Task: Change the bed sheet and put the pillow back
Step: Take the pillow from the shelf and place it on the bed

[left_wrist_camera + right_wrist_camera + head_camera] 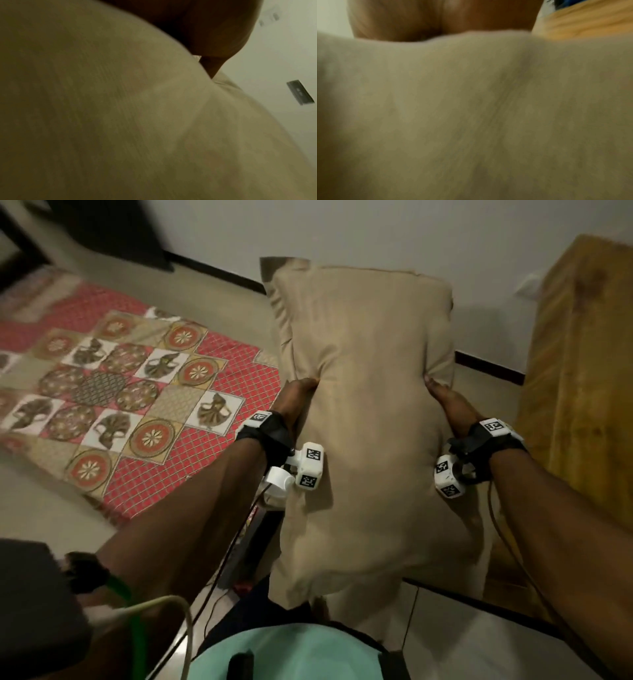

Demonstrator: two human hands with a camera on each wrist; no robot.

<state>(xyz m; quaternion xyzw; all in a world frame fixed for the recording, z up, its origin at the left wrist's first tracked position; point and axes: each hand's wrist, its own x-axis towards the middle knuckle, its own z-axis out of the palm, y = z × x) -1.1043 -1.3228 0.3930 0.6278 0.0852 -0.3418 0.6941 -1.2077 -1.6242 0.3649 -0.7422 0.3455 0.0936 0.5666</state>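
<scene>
A tan pillow [366, 412] is held up lengthwise in front of the person, filling the middle of the head view from about 12 o'clock down to 6 o'clock. It is gripped at its two long sides, roughly at mid-length. The left hand [297, 398] is clamped on the pillow's edge at 9 o'clock, with the fabric dented and creased around it. The right hand [448, 402] is clamped on the opposite edge at 3 o'clock, its thumb lying on the near face and a fold gathered at its tip. How the remaining fingers lie behind the pillow cannot be told from the head view.

In the left wrist view the frame is mostly taken up by blurred tan pillow cloth [120, 108], with part of the left hand [205, 29] pressed into it at 1 o'clock. In the right wrist view the same cloth [471, 108] covers nearly everything, and the right hand [436, 20] is seen behind its upper edge at 12 o'clock.

A patterned sheet [137, 392] in red, beige and white squares is spread flat at 9 to 10 o'clock of the pillow, with a plain pale surface showing around its border. A mustard-yellow cloth [579, 378] is seen at 3 o'clock, and a pale wall [342, 231] with a dark skirting strip runs behind at 12 o'clock. Both wrists carry black straps with white marker blocks.
</scene>
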